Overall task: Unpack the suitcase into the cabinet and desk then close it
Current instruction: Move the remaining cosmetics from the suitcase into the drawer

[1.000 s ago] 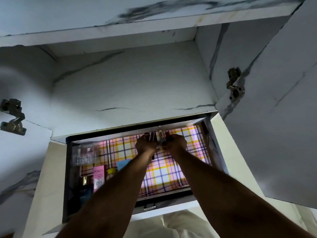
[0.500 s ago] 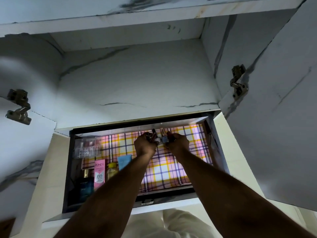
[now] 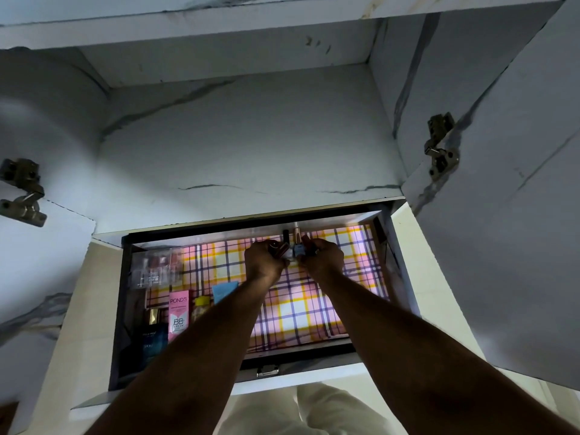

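White marble-pattern cabinet (image 3: 251,146), both doors swung open, hinges showing on each side. Below the shelf a drawer (image 3: 125,309) is pulled out, lined with pink/yellow/purple plaid paper (image 3: 301,312).

Fingers: left hand (image 3: 262,262) is curled round a few small reddish tubes, looks like lipsticks (image 3: 279,248). Right hand (image 3: 323,260) grips more small items, one a little blue bottle (image 3: 298,251); the rest I can't make out. Both hands touch at the knuckles, held over the back middle of the drawer. Two slim sticks (image 3: 290,234) stand upright against the drawer's back wall just beyond the fingers.

Change vs half a second and a second ago: hands sit at roughly the same spot at the back of the drawer, small shuffle only, and the handful looks lower and closer to the liner. Read: cosmetics are being stood up at the back wall one by one, not dropped. Unpacking is mid-way; suitcase not in view, so it's not closed yet as far as I can judge.

Outward, left side of drawer: clear plastic organiser (image 3: 157,266) with small bottles, pink box (image 3: 179,313) reading "POND'S" and "BB CREAM", yellow-capped jar (image 3: 201,304), dark blue box (image 3: 153,340) with unreadable text, light blue card corner (image 3: 224,290).

Risk: thin upright sticks tip easily when the hands pull out.
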